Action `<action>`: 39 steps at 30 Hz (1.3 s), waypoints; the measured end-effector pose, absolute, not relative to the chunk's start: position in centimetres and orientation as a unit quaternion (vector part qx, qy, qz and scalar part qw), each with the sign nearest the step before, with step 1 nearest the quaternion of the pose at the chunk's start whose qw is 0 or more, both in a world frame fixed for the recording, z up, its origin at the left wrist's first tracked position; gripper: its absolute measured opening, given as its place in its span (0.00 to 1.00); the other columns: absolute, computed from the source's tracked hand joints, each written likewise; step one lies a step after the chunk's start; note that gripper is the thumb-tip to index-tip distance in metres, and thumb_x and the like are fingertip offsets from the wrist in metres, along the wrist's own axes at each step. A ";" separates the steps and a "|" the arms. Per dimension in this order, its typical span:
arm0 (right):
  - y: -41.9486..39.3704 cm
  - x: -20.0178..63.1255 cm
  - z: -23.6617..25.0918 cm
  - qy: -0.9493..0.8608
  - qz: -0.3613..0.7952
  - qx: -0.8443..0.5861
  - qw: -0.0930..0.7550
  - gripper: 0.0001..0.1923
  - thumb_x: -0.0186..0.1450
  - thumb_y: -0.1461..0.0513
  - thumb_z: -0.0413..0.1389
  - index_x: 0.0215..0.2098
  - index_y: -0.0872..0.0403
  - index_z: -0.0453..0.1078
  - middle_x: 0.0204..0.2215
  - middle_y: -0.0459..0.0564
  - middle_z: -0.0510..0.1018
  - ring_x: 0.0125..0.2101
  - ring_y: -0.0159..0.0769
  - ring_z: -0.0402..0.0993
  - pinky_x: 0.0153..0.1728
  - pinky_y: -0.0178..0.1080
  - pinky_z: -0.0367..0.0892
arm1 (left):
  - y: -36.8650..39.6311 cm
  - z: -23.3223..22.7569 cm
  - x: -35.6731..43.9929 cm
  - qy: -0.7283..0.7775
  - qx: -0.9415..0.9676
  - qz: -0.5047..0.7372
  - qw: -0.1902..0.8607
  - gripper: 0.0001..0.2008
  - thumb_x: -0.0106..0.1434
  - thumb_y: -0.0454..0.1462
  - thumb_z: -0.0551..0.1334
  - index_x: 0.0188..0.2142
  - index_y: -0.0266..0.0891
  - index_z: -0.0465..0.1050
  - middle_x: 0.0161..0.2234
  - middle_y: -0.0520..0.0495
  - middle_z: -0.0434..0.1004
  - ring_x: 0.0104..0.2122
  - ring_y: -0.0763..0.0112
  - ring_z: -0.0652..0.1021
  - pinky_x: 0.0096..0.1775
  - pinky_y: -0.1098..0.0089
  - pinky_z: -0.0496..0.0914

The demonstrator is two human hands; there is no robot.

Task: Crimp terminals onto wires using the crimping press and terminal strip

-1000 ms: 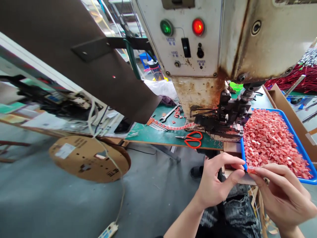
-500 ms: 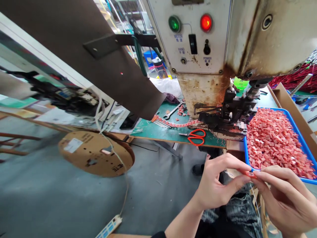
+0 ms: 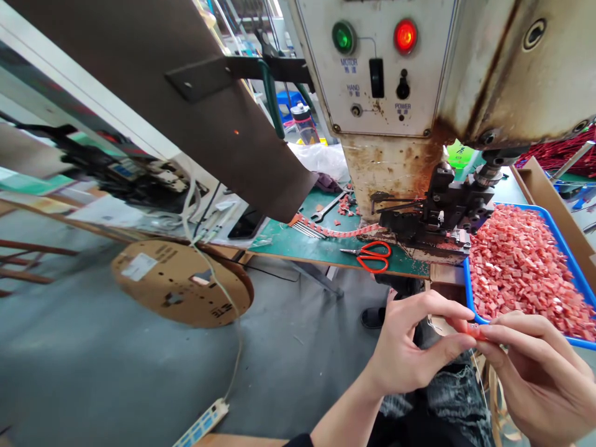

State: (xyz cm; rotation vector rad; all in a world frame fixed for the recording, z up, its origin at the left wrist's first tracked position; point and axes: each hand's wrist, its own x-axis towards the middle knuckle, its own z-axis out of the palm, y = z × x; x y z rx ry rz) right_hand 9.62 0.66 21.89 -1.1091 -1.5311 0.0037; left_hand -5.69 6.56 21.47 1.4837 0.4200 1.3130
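Observation:
My left hand (image 3: 414, 347) and my right hand (image 3: 540, 366) meet at the lower right, fingertips pinched together on one small red part (image 3: 474, 329) with a thin wire at it. Just beyond them lies a blue tray (image 3: 468, 282) heaped with several small red parts (image 3: 521, 267). Above the tray stands a worn, rusty press machine (image 3: 395, 161) with a dark metal applicator head (image 3: 442, 214). A strip of red terminals (image 3: 335, 231) feeds into the head from the left.
Red-handled scissors (image 3: 372, 256) and a wrench (image 3: 326, 209) lie on the green table (image 3: 288, 242). A cardboard reel (image 3: 179, 282) hangs at the left; a power strip (image 3: 202, 425) lies on the grey floor. Green and red lamps glow on the machine's panel (image 3: 372, 68).
The view has shifted slightly left and down, so the machine sits further right. Both hands stay pinched on the small red part, with the fingers shifting a little.

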 end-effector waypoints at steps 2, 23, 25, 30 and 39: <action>0.6 9.6 21.9 -0.656 0.002 -0.478 0.584 0.13 0.64 0.74 0.64 0.42 0.52 0.78 0.33 0.46 0.77 0.31 0.31 0.75 0.30 0.35 0.71 | 6.6 21.4 -5.8 0.176 0.619 0.549 0.534 0.10 0.64 0.36 0.71 0.45 0.37 0.80 0.32 0.46 0.82 0.32 0.70 0.80 0.38 0.71 0.75; 0.3 11.3 19.4 -0.650 0.085 -0.497 0.568 0.12 0.64 0.72 0.64 0.43 0.52 0.78 0.34 0.48 0.79 0.32 0.33 0.77 0.29 0.35 0.72 | 7.0 19.8 -5.4 0.240 0.629 0.497 0.547 0.12 0.65 0.40 0.71 0.45 0.39 0.78 0.32 0.47 0.84 0.32 0.70 0.82 0.39 0.72 0.75; 0.1 12.2 19.0 -0.641 0.081 -0.514 0.564 0.11 0.65 0.71 0.64 0.42 0.52 0.78 0.34 0.48 0.79 0.32 0.34 0.77 0.30 0.36 0.73 | 7.2 19.2 -5.7 0.268 0.638 0.483 0.537 0.11 0.66 0.42 0.69 0.45 0.38 0.79 0.32 0.47 0.84 0.32 0.71 0.82 0.40 0.73 0.75; 0.0 15.5 19.1 -0.590 -0.059 -0.567 0.571 0.10 0.61 0.70 0.67 0.40 0.52 0.79 0.33 0.48 0.80 0.31 0.34 0.77 0.29 0.38 0.73 | 7.6 17.3 -7.0 0.354 0.625 0.458 0.524 0.15 0.67 0.47 0.67 0.39 0.36 0.81 0.30 0.44 0.83 0.31 0.69 0.82 0.37 0.74 0.76; 2.6 20.2 17.0 -0.538 -0.042 -0.697 0.473 0.11 0.69 0.57 0.61 0.45 0.54 0.79 0.38 0.51 0.80 0.26 0.30 0.75 0.26 0.37 0.74 | 8.1 14.3 -11.0 0.460 0.597 0.455 0.473 0.17 0.64 0.51 0.68 0.37 0.38 0.80 0.29 0.46 0.83 0.30 0.65 0.84 0.37 0.70 0.80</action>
